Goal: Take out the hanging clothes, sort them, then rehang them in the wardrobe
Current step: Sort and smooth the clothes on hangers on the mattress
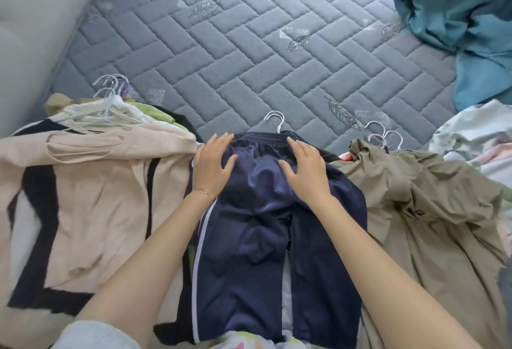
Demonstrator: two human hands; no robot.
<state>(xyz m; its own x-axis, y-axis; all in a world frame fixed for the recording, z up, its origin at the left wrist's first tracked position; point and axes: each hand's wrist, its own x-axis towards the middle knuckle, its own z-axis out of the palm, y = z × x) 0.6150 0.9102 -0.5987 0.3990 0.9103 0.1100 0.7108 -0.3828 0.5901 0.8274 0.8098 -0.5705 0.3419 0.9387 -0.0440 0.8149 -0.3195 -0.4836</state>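
Smoothing the navy trousers (274,210) on the mattress (249,44), the left hand (212,167) and right hand (306,174) lie flat just below the waistband. Each grip is open and holds nothing, probably pressing out creases so the stack stays tidy. A hanger hook (274,120) pokes out just beyond the trousers. Left of the trousers lies a beige cardigan (97,196), right of them an olive shirt (429,210), seemingly separate sorted piles.

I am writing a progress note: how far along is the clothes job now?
Done: the clothes are out, lying in three groups on the mattress, on hangers: beige garment, navy trousers, olive garment. In hand: left hand and right hand lie flat on the navy trousers, in the middle group. Left: rehanging; no wardrobe is in view.
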